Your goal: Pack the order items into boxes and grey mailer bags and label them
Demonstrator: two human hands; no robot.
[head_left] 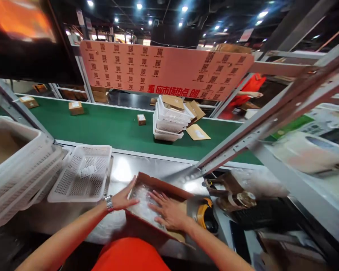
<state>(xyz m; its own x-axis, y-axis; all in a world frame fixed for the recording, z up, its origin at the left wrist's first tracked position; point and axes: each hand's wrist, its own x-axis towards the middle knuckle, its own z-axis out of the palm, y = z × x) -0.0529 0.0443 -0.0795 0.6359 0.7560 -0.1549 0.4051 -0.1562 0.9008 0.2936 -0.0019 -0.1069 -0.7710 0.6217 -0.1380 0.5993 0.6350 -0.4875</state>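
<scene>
An open cardboard box sits slantwise on the metal worktop in front of me, its flaps raised. Clear plastic wrapping, perhaps bubble wrap, lies inside; what is under it is hidden. At the box's left end, my left hand grips the wall, thumb over the inside and fingers along the edge. My right hand lies flat on the wrapping with its fingers spread, holding nothing. Just right of the box is a yellow-and-black tape dispenser.
A white perforated basket stands left, beside stacked white crates. Behind runs a green conveyor belt with small parcels and stacked baskets. A metal post slants up at right, near a brown tape roll.
</scene>
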